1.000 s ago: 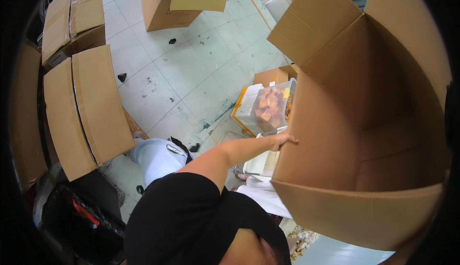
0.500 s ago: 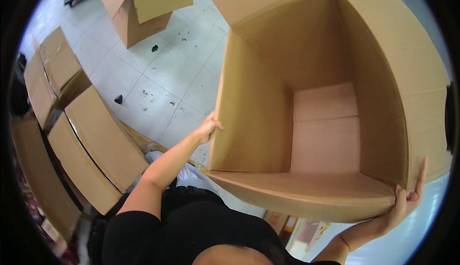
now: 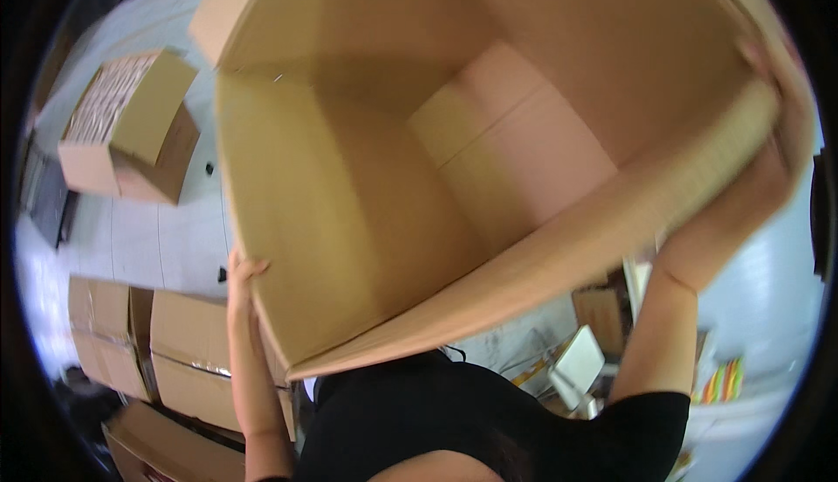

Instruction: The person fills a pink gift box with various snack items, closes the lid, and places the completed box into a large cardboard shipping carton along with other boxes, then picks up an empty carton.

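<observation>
A large open cardboard box point(image 3: 305, 211) is held up in front of me, its inside facing me and nothing in it. Its flaps are folded outward. My left hand point(image 3: 244, 277) grips the left wall's edge, thumb over the inner side and the other fingers behind the cardboard. At the near right corner my right hand point(image 3: 786, 111) clasps the box; it is smeared by motion, and its fingers are partly hidden by the cardboard.
At the far left an open carton point(image 3: 179, 152) packed with rows of items stands on the floor beside a dark platform point(image 3: 44, 190). Taped cartons point(image 3: 188, 342) and another box point(image 3: 175, 447) lie nearer left. Lower right are a white panel point(image 3: 576, 360) and a colourful striped thing point(image 3: 723, 382).
The box has been raised and turned, its right side swinging up and away. My right hand went up with it; my left moved leftward and slightly down. My view has turned rightward.
</observation>
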Demonstrator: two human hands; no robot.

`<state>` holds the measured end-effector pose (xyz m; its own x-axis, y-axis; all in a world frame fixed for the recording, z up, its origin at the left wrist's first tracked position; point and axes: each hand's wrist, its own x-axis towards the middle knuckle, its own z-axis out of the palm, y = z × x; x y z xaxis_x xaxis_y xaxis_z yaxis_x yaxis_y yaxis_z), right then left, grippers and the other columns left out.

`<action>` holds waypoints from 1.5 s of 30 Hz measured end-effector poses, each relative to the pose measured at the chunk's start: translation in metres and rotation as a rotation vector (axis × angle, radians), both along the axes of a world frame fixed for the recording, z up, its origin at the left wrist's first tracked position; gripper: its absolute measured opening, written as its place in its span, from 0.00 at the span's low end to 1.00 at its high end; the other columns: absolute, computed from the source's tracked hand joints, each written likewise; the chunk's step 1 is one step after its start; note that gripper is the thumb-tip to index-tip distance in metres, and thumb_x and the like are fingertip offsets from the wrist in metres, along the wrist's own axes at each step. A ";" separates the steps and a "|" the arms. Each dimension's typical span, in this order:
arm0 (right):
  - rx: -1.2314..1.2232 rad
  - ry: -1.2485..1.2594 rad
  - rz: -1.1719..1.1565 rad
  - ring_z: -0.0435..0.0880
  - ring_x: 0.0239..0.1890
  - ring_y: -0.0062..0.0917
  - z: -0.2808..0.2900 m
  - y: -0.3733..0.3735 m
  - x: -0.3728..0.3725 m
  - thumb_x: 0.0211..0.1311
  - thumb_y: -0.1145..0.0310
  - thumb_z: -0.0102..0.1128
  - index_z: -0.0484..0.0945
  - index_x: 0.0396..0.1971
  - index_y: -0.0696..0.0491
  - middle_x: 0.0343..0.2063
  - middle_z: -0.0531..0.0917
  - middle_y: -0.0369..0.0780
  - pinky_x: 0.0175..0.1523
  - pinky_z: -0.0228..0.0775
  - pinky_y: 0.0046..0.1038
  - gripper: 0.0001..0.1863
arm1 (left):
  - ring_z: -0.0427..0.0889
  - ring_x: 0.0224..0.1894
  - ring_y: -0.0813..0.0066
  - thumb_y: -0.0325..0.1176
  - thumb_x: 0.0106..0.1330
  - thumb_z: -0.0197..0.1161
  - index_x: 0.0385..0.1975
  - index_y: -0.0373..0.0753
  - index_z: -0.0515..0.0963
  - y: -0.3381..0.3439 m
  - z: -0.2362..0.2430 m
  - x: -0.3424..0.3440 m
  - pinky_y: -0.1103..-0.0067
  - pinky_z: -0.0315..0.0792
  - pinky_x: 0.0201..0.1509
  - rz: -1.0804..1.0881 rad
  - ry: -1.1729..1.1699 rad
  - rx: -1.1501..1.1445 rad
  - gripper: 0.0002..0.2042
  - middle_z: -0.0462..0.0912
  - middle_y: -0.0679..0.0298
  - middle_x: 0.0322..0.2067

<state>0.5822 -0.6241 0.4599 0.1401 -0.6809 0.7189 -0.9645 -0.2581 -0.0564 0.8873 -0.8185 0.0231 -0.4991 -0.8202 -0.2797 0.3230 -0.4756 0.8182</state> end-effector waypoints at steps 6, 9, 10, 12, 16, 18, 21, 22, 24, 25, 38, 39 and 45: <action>-0.036 -0.646 0.057 0.66 0.15 0.09 -0.020 0.007 -0.010 0.28 0.82 0.49 0.67 0.55 0.65 0.12 0.70 0.28 0.26 0.61 0.13 0.40 | 0.78 0.40 0.64 0.29 0.42 0.53 0.51 0.34 0.66 0.073 0.017 0.048 0.73 0.76 0.42 0.009 -0.245 -0.056 0.29 0.74 0.58 0.41; 0.075 -0.675 0.014 0.65 0.15 0.09 -0.040 0.038 -0.054 0.34 0.82 0.49 0.67 0.54 0.67 0.13 0.70 0.27 0.24 0.58 0.13 0.36 | 0.78 0.40 0.62 0.29 0.40 0.54 0.51 0.32 0.65 0.111 0.032 0.063 0.69 0.77 0.41 -0.072 -0.321 -0.013 0.30 0.74 0.55 0.40; 0.097 -0.726 0.024 0.65 0.15 0.10 -0.060 0.024 -0.060 0.37 0.82 0.49 0.67 0.54 0.67 0.13 0.70 0.27 0.24 0.58 0.13 0.34 | 0.78 0.40 0.62 0.29 0.40 0.54 0.51 0.31 0.65 0.124 0.043 0.081 0.69 0.77 0.41 -0.010 -0.352 -0.007 0.31 0.74 0.54 0.40; 0.207 -0.792 0.151 0.65 0.15 0.10 -0.062 0.040 -0.073 0.42 0.81 0.49 0.65 0.55 0.67 0.14 0.70 0.28 0.23 0.57 0.13 0.32 | 0.78 0.40 0.60 0.30 0.39 0.54 0.51 0.31 0.64 0.150 0.065 0.081 0.68 0.77 0.41 0.065 -0.348 0.002 0.31 0.73 0.53 0.40; 0.200 -0.863 0.099 0.71 0.22 0.11 -0.126 0.035 -0.131 0.44 0.82 0.51 0.78 0.43 0.61 0.22 0.78 0.31 0.26 0.64 0.17 0.21 | 0.76 0.43 0.56 0.29 0.41 0.52 0.53 0.32 0.62 0.158 0.062 0.086 0.66 0.77 0.43 0.062 -0.398 0.068 0.32 0.71 0.52 0.44; 0.163 -0.969 0.020 0.64 0.15 0.09 -0.157 0.048 -0.135 0.41 0.79 0.52 0.79 0.41 0.56 0.14 0.70 0.28 0.21 0.57 0.17 0.21 | 0.75 0.43 0.57 0.29 0.42 0.52 0.53 0.32 0.61 0.158 0.061 0.085 0.66 0.77 0.43 0.049 -0.441 0.064 0.31 0.71 0.52 0.44; 0.148 -0.871 -0.270 0.64 0.19 0.10 -0.222 0.049 -0.170 0.44 0.76 0.52 0.80 0.40 0.54 0.13 0.67 0.27 0.26 0.59 0.16 0.19 | 0.75 0.44 0.58 0.28 0.44 0.52 0.51 0.33 0.62 0.148 0.065 0.064 0.65 0.75 0.45 -0.064 -0.456 0.042 0.28 0.71 0.52 0.43; 0.109 -0.876 -0.331 0.71 0.27 0.19 -0.254 0.048 -0.189 0.43 0.69 0.55 0.81 0.38 0.49 0.21 0.73 0.34 0.33 0.63 0.25 0.17 | 0.74 0.44 0.58 0.28 0.44 0.52 0.50 0.33 0.63 0.142 0.058 0.054 0.65 0.74 0.46 -0.110 -0.468 0.041 0.28 0.71 0.53 0.42; 0.174 -0.860 -0.536 0.77 0.40 0.32 -0.289 0.036 -0.190 0.43 0.60 0.59 0.82 0.36 0.43 0.34 0.78 0.43 0.46 0.65 0.37 0.16 | 0.74 0.44 0.59 0.28 0.44 0.52 0.48 0.34 0.63 0.136 0.043 0.045 0.66 0.73 0.47 -0.109 -0.536 0.041 0.25 0.71 0.54 0.41; 0.262 -0.828 -0.688 0.75 0.46 0.35 -0.295 0.033 -0.177 0.44 0.59 0.59 0.81 0.37 0.43 0.41 0.77 0.43 0.51 0.61 0.42 0.16 | 0.73 0.44 0.60 0.28 0.45 0.52 0.48 0.34 0.63 0.126 0.027 0.051 0.67 0.72 0.48 -0.161 -0.505 0.135 0.24 0.71 0.54 0.40; 0.546 -0.807 -0.680 0.64 0.56 0.39 -0.357 0.107 -0.115 0.45 0.62 0.61 0.73 0.49 0.47 0.52 0.66 0.47 0.57 0.58 0.43 0.26 | 0.79 0.36 0.62 0.25 0.50 0.53 0.40 0.33 0.69 0.201 -0.061 -0.076 0.73 0.79 0.32 -0.198 -0.542 0.334 0.15 0.74 0.57 0.37; 0.584 -0.889 -0.566 0.65 0.56 0.39 -0.371 0.129 -0.108 0.46 0.63 0.61 0.72 0.49 0.49 0.52 0.66 0.47 0.57 0.60 0.41 0.26 | 0.79 0.36 0.62 0.25 0.51 0.53 0.40 0.34 0.69 0.209 -0.066 -0.089 0.74 0.79 0.31 -0.168 -0.541 0.332 0.15 0.75 0.57 0.37; 0.453 -1.183 -0.540 0.71 0.51 0.30 -0.489 0.362 -0.097 0.49 0.69 0.59 0.73 0.47 0.55 0.46 0.76 0.42 0.55 0.64 0.31 0.22 | 0.77 0.39 0.58 0.28 0.52 0.52 0.40 0.34 0.67 0.248 -0.108 -0.137 0.68 0.79 0.37 -0.108 -0.546 0.520 0.14 0.74 0.56 0.38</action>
